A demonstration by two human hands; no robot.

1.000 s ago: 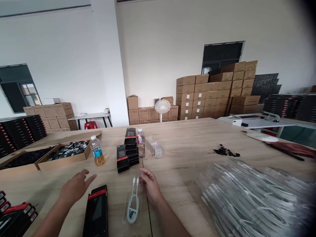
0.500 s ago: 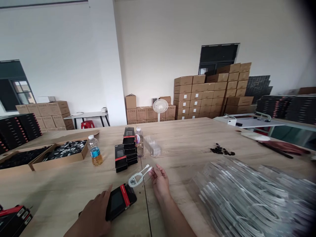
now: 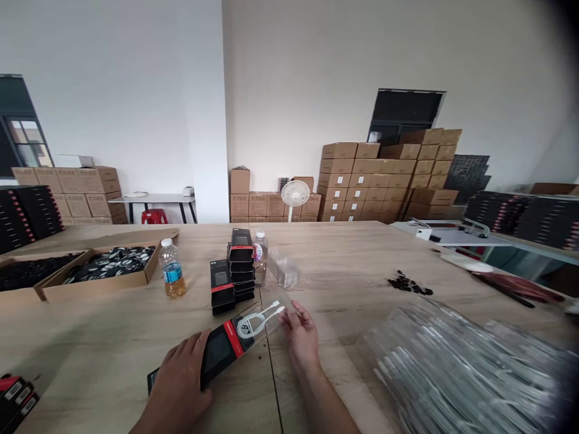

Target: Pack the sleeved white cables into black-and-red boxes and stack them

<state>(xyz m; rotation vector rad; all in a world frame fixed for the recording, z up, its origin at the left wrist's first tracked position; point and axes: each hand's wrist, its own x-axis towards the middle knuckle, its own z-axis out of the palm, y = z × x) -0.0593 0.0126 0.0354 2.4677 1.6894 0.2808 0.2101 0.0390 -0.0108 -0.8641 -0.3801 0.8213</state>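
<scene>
My left hand is wrapped over a black box with a red band, which lies slanted above the wooden table. At the box's upper right end is a clear plastic tray with a coiled white cable. The tray lines up with the box and appears partly inside its end. My right hand pinches the tray's far end, near the cable's two plugs. To the right lies a heap of clear trays with white cables.
Stacked black boxes stand beyond my hands, beside a clear bottle and some clear plastic pieces. Another bottle and open cartons of black parts are at left. Small black pieces lie at right.
The box and the tray with the cable have come into line, and the box reaches farther along the cable's coil. My right hand has shifted slightly right. The view has turned a little.
</scene>
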